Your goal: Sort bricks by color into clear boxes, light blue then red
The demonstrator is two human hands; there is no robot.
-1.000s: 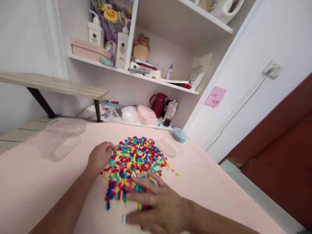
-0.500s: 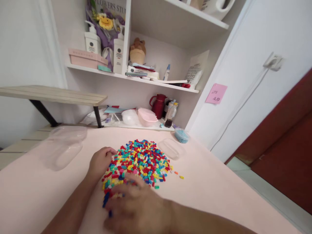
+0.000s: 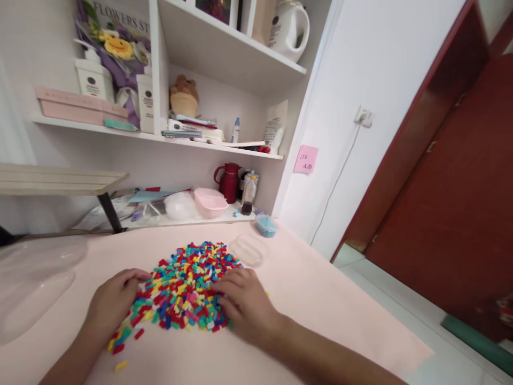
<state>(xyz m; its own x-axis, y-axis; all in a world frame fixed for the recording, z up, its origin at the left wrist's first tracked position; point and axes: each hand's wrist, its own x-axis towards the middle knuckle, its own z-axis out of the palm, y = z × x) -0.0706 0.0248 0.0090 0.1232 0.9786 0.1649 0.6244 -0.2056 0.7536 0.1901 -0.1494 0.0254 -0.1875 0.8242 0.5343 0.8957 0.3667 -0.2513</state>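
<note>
A broad heap of small coloured toy building bricks (image 3: 188, 286) lies on the pale pink tabletop in red, blue, yellow, green and white. My left hand (image 3: 112, 302) rests at the heap's left edge, its loosely bent fingers against the outer bricks; some fingertips are hidden. On the right side, my right hand (image 3: 246, 302) lies against the heap with fingers curved and slightly apart, touching bricks. I see no brick gripped in either hand. A few loose bricks, including a yellow brick (image 3: 121, 366), lie near my left wrist.
Beyond the heap sits a clear plastic lid (image 3: 249, 250), with a small tub of blue pieces (image 3: 266, 225) behind it. Clear plastic containers (image 3: 36, 283) stand at far left. A white shelf (image 3: 224, 147) at the back holds bottles, a pink bowl (image 3: 210, 202) and a red jug (image 3: 229, 182).
My right hand has swept from the near side of the heap to its right side, and the near bricks have shifted. My left hand stays at the left edge. The view has turned right.
</note>
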